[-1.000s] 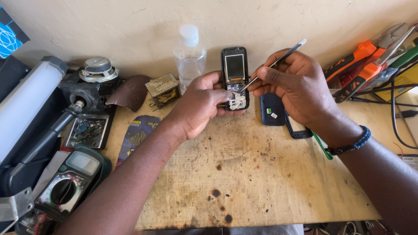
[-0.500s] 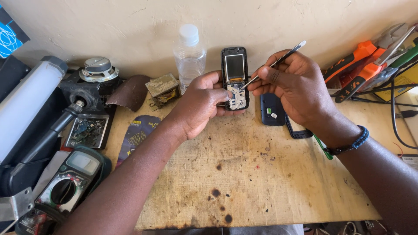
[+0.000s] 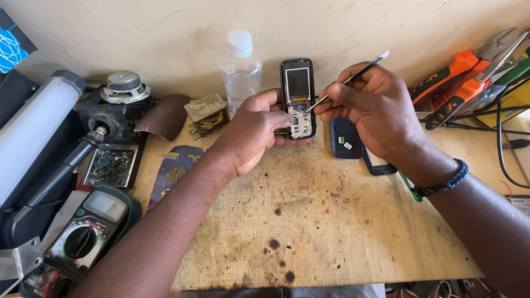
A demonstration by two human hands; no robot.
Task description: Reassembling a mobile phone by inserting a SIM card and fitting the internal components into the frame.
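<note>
The left hand (image 3: 256, 129) holds a small opened phone (image 3: 298, 98) upright at the back of the wooden table (image 3: 342, 232), close to the wall. Its fingers are curled shut around the lower part of the phone, with the thumb pressed near the bare keypad board. The right hand (image 3: 375, 107) has its fingers pinched tight on thin metal tweezers (image 3: 348, 80), and the pointed tip touches the board just below the little screen. It looks like the step in hand is picking or poking at a tiny part inside the phone. I think the next move calls for a very steady hand and a soft touch, because the parts look small and easy to scratch, and the left hand must keep the phone from wobbling. The phone is a dark, flat box shape with a shiny grey screen. The tweezers are slim, hard and silver. The table is pale, rough wood with dark burn spots. Just under the right hand lies a dark blue phone cover (image 3: 346, 139), smooth and rounded. A clear plastic bottle (image 3: 240, 69) with a white cap stands beside the phone. On the left lie a dark meter with a round dial (image 3: 88, 232) and a round metal speaker (image 3: 123, 87). Orange-handled pliers (image 3: 469, 83) rest on the right.
</note>
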